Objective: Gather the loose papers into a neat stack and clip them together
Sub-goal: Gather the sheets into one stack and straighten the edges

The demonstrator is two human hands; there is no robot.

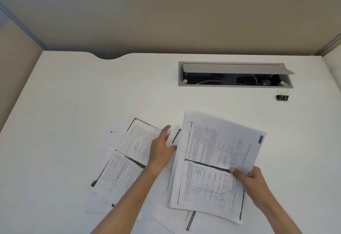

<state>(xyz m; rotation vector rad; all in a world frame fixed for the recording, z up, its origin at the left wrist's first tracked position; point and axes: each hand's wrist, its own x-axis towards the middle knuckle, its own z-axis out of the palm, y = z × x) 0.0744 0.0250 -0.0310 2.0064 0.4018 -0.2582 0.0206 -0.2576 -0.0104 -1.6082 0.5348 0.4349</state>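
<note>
The loose papers (127, 159) are lying fanned and overlapping on the white worktop (73, 95), and a gathered sheaf (212, 161) of them is being lifted at a tilt on the right, probably so that further sheets can be slid beneath or against it. The right hand (252, 180) is pinching that sheaf at its near right edge, thumb on top and fingers curled underneath, a narrow grip holding paper; gripping the edge is leaving the printed faces free and the far corner swinging up. Just left of that grip, the left hand (162, 150) is lying across the spread pages with fingers straight and slack, holding nothing, seemingly pressing or sweeping the next sheet toward the sheaf. More pages are poking out below both wrists, so the gathering looks roughly half done. Well beyond the right grip, far and to the right, a black binder clip (282, 97) is waiting untouched near the open cable tray (234, 86), handy for later.
</note>
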